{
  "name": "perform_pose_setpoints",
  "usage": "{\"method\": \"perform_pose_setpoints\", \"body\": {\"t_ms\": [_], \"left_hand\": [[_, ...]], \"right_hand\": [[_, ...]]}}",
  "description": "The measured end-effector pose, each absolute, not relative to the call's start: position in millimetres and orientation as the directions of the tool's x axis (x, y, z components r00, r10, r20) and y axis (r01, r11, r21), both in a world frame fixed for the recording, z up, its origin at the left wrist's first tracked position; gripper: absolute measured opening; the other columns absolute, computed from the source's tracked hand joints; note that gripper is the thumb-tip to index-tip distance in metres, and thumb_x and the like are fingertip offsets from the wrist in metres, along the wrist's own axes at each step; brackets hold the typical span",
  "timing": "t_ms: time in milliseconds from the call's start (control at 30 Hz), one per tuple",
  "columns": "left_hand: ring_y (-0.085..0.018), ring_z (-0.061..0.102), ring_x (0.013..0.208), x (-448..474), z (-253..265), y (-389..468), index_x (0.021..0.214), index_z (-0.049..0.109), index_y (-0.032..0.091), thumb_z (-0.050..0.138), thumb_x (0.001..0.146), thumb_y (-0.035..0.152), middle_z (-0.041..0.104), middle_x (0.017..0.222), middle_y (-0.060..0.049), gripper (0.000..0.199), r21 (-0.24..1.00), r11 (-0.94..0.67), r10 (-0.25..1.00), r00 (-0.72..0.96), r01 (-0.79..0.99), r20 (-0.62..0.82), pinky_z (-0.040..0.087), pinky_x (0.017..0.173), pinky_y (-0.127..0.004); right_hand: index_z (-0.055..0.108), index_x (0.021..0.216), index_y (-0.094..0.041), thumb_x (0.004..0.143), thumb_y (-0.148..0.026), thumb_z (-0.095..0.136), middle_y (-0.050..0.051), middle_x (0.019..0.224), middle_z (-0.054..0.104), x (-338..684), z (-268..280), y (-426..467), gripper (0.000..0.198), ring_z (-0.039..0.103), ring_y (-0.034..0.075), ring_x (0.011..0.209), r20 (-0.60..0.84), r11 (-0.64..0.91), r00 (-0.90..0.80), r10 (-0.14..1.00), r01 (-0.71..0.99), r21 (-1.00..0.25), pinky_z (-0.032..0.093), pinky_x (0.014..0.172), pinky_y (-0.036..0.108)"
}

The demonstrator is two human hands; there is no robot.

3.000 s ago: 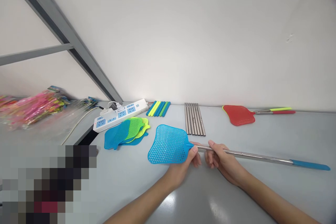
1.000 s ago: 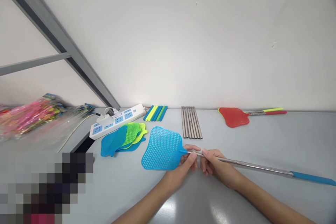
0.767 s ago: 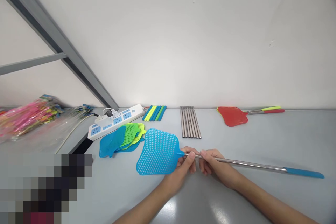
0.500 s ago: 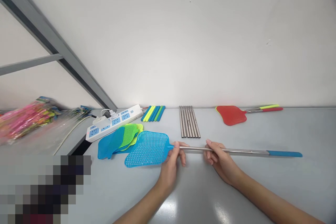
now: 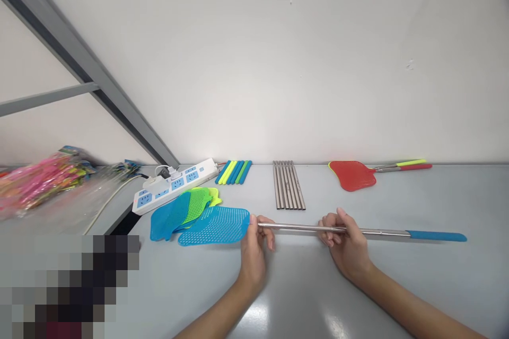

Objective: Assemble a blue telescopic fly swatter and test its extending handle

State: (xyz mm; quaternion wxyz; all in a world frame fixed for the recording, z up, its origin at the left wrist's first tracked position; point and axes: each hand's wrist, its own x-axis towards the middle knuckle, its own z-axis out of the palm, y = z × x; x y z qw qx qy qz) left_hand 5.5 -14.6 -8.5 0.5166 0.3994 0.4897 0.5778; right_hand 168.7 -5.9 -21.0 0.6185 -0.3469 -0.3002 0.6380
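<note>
Both hands hold a long fly swatter above the table, lying nearly level. Its blue perforated head [image 5: 217, 226] points left, and its metal rod [image 5: 298, 227] ends at the right in a blue grip [image 5: 437, 235]. My left hand [image 5: 256, 249] pinches the neck, where head and rod meet; the joint is hidden by the fingers. Around the middle of the rod, my right hand [image 5: 348, 246] is closed. Behind the held head lies a pile of loose swatter heads in blue, green and yellow [image 5: 170, 217], which it partly overlaps in view.
Several coloured grips [image 5: 233, 172] and several metal rods [image 5: 289, 185] lie in rows near the wall. Two swatters lie at back right, one with a red head [image 5: 353, 176]. A power strip [image 5: 175, 185] with plugs and plastic-bagged goods [image 5: 43, 180] are at left.
My left hand has moved slightly left and my right hand slightly right along the swatter. The blue head has shifted left and tilted flatter; the grip end has moved right.
</note>
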Motion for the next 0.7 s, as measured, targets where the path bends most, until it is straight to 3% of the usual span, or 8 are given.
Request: {"method": "perform_pose_setpoints", "body": {"t_ms": [267, 467, 700], "left_hand": [[-0.011, 0.037, 0.047, 3.1, -7.8, -12.0, 0.051, 0.046, 0.017, 0.032, 0.082, 0.037, 0.037, 0.042, 0.002, 0.039, 0.994, 0.026, 0.994, -0.106, -0.108, -0.037, 0.031, 0.052, -0.022], [-0.008, 0.035, 0.04, -2.0, -3.8, -11.5, 0.056, 0.05, 0.015, 0.031, 0.082, 0.036, 0.036, 0.038, 0.004, 0.038, 0.989, 0.118, 0.972, 0.215, -0.084, -0.098, 0.03, 0.047, -0.021], [-0.006, 0.033, 0.032, -1.2, 2.0, -13.7, 0.052, 0.048, 0.013, 0.028, 0.082, 0.037, 0.036, 0.034, 0.004, 0.043, 0.941, 0.326, 0.804, 0.551, -0.091, -0.225, 0.027, 0.038, -0.019]], "right_hand": [[0.043, 0.041, -0.019, 0.079, -0.038, 0.039, -0.003, 0.04, 0.027, 167.1, -22.9, -6.2, 0.042, 0.03, 0.011, 0.043, -0.127, -0.111, 0.003, 0.992, -0.47, -0.876, 0.025, 0.045, 0.027], [0.045, 0.042, -0.019, 0.08, -0.039, 0.032, 0.0, 0.042, 0.036, 168.1, -22.8, -8.0, 0.045, 0.032, 0.012, 0.043, -0.059, -0.092, -0.082, 0.995, -0.497, -0.863, 0.027, 0.047, 0.028], [0.047, 0.039, -0.018, 0.081, -0.04, 0.027, 0.001, 0.04, 0.039, 166.6, -21.6, -9.3, 0.051, 0.034, 0.012, 0.043, -0.045, -0.104, -0.172, 0.984, -0.355, -0.929, 0.027, 0.05, 0.028]]}}
